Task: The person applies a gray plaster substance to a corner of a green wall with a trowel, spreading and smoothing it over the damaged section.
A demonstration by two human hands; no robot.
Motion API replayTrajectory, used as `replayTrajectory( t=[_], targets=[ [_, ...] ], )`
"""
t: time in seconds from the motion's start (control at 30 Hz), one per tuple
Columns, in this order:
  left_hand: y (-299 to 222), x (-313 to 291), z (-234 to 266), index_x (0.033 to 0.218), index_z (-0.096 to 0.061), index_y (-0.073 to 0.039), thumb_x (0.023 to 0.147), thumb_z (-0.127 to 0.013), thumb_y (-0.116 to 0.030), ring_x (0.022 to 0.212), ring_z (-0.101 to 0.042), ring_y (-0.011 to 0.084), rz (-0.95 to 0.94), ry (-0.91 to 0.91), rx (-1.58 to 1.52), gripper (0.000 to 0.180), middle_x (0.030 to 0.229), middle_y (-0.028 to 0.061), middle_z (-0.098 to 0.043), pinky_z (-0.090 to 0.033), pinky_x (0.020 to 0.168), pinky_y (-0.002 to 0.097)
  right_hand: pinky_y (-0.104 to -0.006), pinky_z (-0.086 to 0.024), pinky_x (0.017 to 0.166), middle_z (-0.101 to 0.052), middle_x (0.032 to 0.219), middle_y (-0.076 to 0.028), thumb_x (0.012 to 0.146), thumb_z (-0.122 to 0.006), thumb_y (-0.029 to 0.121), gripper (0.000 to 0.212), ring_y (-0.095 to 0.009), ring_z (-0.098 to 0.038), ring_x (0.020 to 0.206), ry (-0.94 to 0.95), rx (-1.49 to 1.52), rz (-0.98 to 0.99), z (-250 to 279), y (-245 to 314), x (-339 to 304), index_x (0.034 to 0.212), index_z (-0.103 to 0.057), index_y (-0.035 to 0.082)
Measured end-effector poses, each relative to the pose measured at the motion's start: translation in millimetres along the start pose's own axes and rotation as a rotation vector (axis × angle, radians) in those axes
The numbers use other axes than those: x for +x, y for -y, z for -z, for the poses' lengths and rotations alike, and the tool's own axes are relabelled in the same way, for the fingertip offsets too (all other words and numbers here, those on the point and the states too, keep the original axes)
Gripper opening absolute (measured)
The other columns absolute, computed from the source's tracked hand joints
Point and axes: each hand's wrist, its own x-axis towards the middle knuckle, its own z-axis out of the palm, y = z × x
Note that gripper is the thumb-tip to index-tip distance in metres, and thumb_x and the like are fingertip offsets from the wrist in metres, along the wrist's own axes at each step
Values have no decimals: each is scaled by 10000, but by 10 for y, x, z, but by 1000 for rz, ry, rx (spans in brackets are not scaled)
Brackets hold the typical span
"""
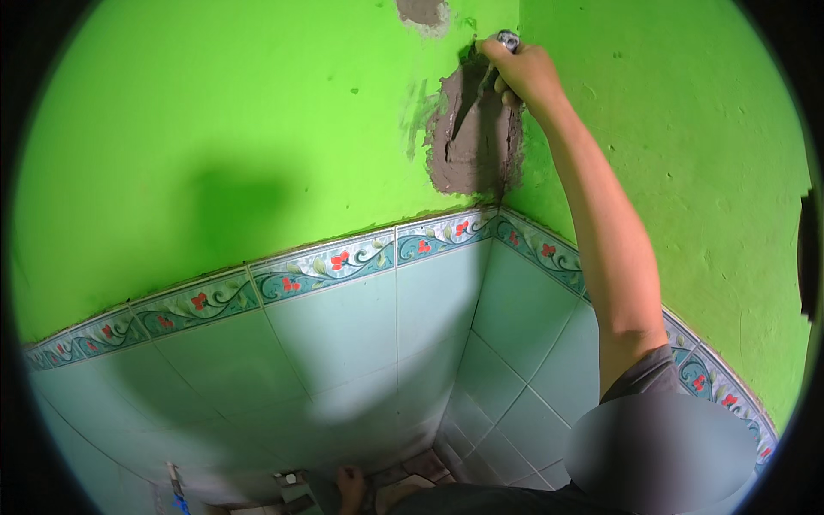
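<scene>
High up by the corner, my right hand (515, 73) is closed round the handle of a trowel (508, 39), whose rounded metallic end sticks out above the fist. Its blade points down against a patch of wet grey-brown mortar (474, 163) on the green wall; hand and shadow partly hide it. The patch has rough edges and a ridge along its left side. Low in the picture, my left hand (350, 482) is small and dim beside my body, its fingers curled. What it holds, if anything, I cannot make out.
Pale green tiles (335, 335) cover the lower walls, topped by a flowered border (322, 264). A smaller grey patch (423, 12) lies higher up. At the lower left a blue-tipped tool or brush (177, 489) stands near the wall. A dark object (807, 257) shows at the right rim.
</scene>
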Motion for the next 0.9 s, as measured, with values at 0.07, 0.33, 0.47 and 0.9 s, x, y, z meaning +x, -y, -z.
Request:
replayTrajectory(
  t=[0.07,0.33,0.47,0.9],
  targets=[
    [183,35,-34,1004,-569,34,896,-587,-206,789,-627,290,-127,-79,52,264,891,173,-635,-494,704,422,-275,-426,367,-600,584,-71,863,-667,441,440,-121,-538,396,-7,27,40,-13,82,136,802,-605,9],
    [362,-52,99,1490,-292,-2,1021,-445,-361,1005,-530,279,178,156,-121,610,1285,169,-513,-439,883,401,-370,-468,481,-614,598,-103,904,-626,333,415,-190,-567,481,-185,-23,57,251,536,380,702,-622,-30],
    [583,128,21,1493,-290,-1,1010,-470,-394,805,-535,238,203,218,-208,649,1128,142,-573,-459,759,384,-344,-460,469,-605,592,-83,917,-614,332,413,-179,-562,481,-224,-78,72,714,569,325,705,-621,-22],
    [-854,-346,304,1534,-173,-40,1030,-412,-396,1459,-212,314,87,286,175,662,1594,179,-176,-254,1156,445,-294,-510,424,-674,642,-95,880,-640,384,403,-166,-634,469,-36,-56,-69,193,-210,-24,839,-623,-16]
  ],
)
